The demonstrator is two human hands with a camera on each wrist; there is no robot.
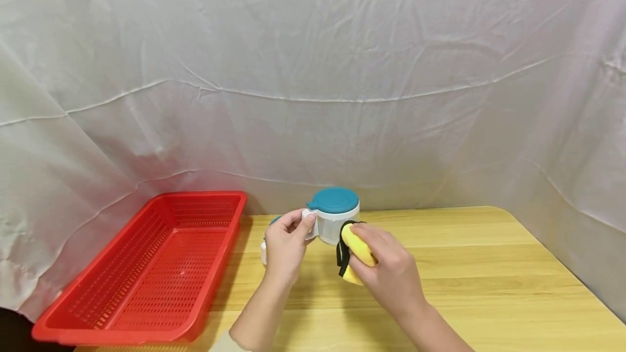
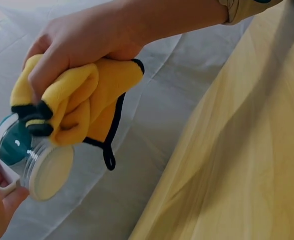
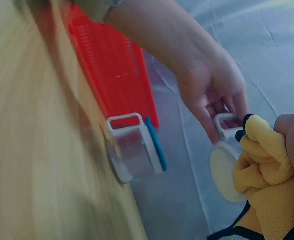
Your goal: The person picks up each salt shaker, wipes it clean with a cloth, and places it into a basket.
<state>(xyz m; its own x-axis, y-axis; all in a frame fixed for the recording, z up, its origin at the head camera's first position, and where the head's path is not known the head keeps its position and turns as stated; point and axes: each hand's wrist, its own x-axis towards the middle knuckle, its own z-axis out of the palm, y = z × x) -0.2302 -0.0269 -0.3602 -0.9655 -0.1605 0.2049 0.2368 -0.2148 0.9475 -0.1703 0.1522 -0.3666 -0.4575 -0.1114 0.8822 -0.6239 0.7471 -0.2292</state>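
In the head view my left hand (image 1: 285, 244) pinches the white handle of a clear jar (image 1: 332, 228) with a teal lid (image 1: 337, 201). The jar is lifted above the table, its pale base showing in the left wrist view. My right hand (image 1: 392, 265) grips a bunched yellow cloth (image 1: 361, 251) with black edging, right at the jar's side. A black hanging loop (image 2: 109, 159) dangles from the cloth in the left wrist view. Behind my left hand, mostly hidden in the head view, a second lidded jar (image 3: 136, 150) stands upright on the table.
A red perforated plastic basket (image 1: 166, 265) lies to the left on the wooden table (image 1: 489, 270). Pale fabric (image 1: 313, 69) hangs behind the table and along its sides. The second jar stands between the basket and the lifted jar.
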